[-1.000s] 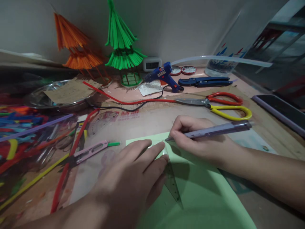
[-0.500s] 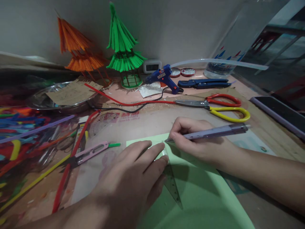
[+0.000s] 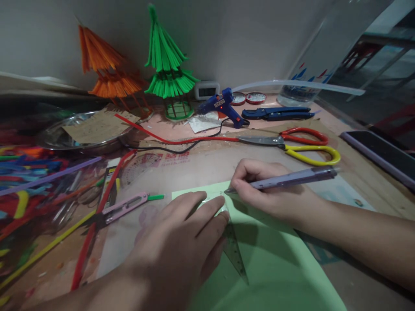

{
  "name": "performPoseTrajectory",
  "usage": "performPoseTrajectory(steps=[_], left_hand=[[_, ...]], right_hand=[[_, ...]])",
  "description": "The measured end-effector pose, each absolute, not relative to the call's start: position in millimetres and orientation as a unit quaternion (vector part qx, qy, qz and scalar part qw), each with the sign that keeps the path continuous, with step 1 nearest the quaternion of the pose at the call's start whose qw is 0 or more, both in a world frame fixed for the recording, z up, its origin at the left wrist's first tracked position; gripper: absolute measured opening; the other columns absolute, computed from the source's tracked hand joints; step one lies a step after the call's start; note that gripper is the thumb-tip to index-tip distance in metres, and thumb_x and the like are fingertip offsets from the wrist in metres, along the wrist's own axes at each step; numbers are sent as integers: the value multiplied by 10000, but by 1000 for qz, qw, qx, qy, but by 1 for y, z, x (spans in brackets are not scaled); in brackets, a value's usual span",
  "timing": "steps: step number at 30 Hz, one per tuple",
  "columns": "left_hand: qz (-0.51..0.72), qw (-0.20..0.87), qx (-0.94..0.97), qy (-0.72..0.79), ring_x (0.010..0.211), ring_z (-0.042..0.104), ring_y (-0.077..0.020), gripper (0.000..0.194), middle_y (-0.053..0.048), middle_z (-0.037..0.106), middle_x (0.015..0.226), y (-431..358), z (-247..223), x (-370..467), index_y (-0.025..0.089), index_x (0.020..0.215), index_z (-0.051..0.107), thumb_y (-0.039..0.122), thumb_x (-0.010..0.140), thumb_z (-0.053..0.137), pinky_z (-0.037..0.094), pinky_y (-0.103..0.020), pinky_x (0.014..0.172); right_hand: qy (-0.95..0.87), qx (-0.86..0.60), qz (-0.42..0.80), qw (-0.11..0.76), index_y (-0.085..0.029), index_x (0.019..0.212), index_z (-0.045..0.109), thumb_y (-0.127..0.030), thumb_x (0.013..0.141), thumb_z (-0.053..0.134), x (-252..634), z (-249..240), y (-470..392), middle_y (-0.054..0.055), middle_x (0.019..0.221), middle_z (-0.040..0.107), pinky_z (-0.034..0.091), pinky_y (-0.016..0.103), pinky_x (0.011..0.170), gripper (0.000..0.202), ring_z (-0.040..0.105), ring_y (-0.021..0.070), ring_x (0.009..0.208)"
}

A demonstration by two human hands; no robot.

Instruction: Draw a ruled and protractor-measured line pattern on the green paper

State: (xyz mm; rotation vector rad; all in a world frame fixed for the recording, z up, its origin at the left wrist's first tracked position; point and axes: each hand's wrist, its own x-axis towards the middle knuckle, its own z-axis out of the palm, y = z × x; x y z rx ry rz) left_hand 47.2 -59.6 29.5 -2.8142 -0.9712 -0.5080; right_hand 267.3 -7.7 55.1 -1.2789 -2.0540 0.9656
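Observation:
A sheet of green paper [image 3: 269,259] lies on the table below both hands. My left hand [image 3: 184,237] rests on it with fingers spread, pressing down a clear triangular ruler [image 3: 236,255] whose pointed end sticks out toward me. My right hand [image 3: 269,190] is closed around a grey-purple pen [image 3: 288,178]. The pen's tip touches or nearly touches the paper near its far edge, just right of my left fingertips. Part of the ruler is hidden under my left fingers.
Scissors [image 3: 311,149], a blue glue gun [image 3: 223,108], blue pliers [image 3: 279,113] and a phone [image 3: 382,155] lie beyond the paper. Green [image 3: 168,56] and orange [image 3: 103,60] tower models stand behind. Left are a metal bowl [image 3: 84,147], pink compass [image 3: 126,207] and coloured stems [image 3: 32,172].

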Motion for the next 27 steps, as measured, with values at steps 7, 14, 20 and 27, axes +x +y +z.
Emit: performPoseTrajectory(steps=[7, 14, 20, 27], left_hand=[[-180, 63, -926, -325, 1086, 723, -263, 456, 0, 803, 1217, -59, 31, 49, 216, 1110, 767, 284, 1125, 317, 625, -433, 894], [-171, 47, -928, -327, 1103, 724, -266, 391, -7, 791, 1244, -59, 33, 49, 210, 1136, 747, 270, 1113, 361, 630, -437, 908], [-207, -26, -916, -344, 1059, 721, -292, 275, -16, 790, 1233, -56, 33, 47, 224, 1089, 737, 274, 1076, 466, 626, -471, 828], [-213, -136, -900, -355, 1074, 690, -288, 177, -18, 772, 1203, -53, 36, 46, 238, 1033, 749, 186, 963, 595, 577, -486, 868]], right_hand=[[-761, -473, 358, 263, -219, 747, 572, -274, 872, 586, 266, 55, -8, -53, 568, 531, 326, 218, 476, 137, 435, 100, 500], [-763, -471, 359, 260, -222, 756, 576, -297, 887, 587, 267, 54, -9, -53, 578, 534, 330, 221, 477, 152, 437, 104, 509], [-772, -460, 357, 253, -221, 764, 576, -287, 884, 584, 269, 52, -10, -48, 596, 574, 327, 233, 491, 137, 459, 106, 509], [-782, -444, 357, 253, -225, 737, 552, -271, 862, 579, 270, 52, -17, -72, 556, 493, 301, 237, 491, 136, 397, 96, 491]])
